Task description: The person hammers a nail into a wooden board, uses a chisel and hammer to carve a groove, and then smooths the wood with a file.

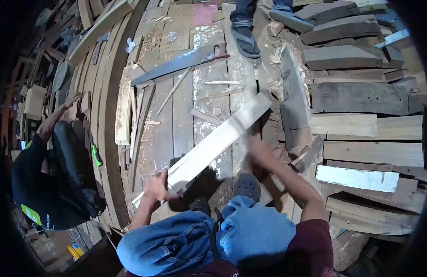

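A long pale plank [213,147] lies diagonally in front of me, over the floor boards, with its near end close to my knees. My left hand [156,188] is wrapped round that near end at the lower left. To the right of the plank's upper half, my right hand [258,148] is smeared by motion, and its fingers and anything in them cannot be made out. A dark blurred shape crosses the plank just above it. Beyond the plank, a handsaw [176,64] with a brown handle lies on the boards.
Thin offcuts [174,91] and shavings litter the floor boards. Stacked wood blocks [361,97] line the right side. Long beams [113,92] run along the left, with a green-handled tool [96,154]. A co-worker [52,175] sits at the left; another person's feet [246,41] stand ahead.
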{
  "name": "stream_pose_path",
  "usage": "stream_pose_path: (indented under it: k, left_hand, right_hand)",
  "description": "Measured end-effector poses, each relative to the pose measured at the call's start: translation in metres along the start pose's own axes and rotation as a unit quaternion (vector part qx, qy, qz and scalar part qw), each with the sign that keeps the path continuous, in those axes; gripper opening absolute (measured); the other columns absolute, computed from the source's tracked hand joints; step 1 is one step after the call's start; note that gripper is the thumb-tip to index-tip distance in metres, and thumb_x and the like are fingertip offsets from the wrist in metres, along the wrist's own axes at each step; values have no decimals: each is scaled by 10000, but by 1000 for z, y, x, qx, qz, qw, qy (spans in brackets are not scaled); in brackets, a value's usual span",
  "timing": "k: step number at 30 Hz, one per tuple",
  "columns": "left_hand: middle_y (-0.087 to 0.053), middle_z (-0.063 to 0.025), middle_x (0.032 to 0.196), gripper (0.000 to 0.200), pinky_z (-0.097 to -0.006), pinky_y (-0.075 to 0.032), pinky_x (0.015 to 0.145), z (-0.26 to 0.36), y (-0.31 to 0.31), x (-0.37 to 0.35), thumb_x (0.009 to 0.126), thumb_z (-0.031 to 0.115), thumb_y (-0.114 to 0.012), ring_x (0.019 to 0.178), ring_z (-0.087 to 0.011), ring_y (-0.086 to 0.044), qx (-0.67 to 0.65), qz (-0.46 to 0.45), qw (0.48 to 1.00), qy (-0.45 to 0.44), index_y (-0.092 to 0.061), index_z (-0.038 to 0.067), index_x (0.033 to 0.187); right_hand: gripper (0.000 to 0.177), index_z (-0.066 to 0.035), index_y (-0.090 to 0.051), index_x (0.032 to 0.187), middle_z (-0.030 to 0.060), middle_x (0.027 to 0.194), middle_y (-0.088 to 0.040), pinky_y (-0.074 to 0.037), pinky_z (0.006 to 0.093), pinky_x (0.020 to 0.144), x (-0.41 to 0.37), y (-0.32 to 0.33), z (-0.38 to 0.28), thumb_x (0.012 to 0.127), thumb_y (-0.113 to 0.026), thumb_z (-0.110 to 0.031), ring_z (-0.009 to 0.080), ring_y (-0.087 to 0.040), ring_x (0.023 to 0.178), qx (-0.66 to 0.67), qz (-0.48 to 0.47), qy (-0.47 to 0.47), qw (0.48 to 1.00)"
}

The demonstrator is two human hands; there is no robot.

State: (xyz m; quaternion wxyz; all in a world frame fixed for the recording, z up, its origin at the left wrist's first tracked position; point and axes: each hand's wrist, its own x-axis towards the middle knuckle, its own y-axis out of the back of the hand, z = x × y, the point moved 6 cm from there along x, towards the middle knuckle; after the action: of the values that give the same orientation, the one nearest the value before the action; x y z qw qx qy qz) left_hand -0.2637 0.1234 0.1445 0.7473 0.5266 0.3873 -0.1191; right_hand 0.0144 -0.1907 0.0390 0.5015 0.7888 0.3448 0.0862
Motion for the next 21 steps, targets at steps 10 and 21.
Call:
stream_pose_path:
  k: [10,21]
  left_hand:
    - [-660,-257,958,1075,-454,-522,823,-1,-1,5,476,535,-797,876,-410,-655,-8,26,1000,-14,-422,-2,1328]
    - [-667,-239,942,956,-448,-532,791,3,11,6,455,483,-824,849,-397,-662,10,38,999,-15,-464,-1,1196]
  right_hand:
    - [406,13,-553,1127,270,926,-632,-458,560,679,-14,-38,-4,1004,-335,-307,463,-609,829,6,-113,-25,993]
    - [478,13,-504,1153,351,906,-604,-441,541,854,8,-6,1,976,-363,-408,483,-585,970,44,-144,-56,987]
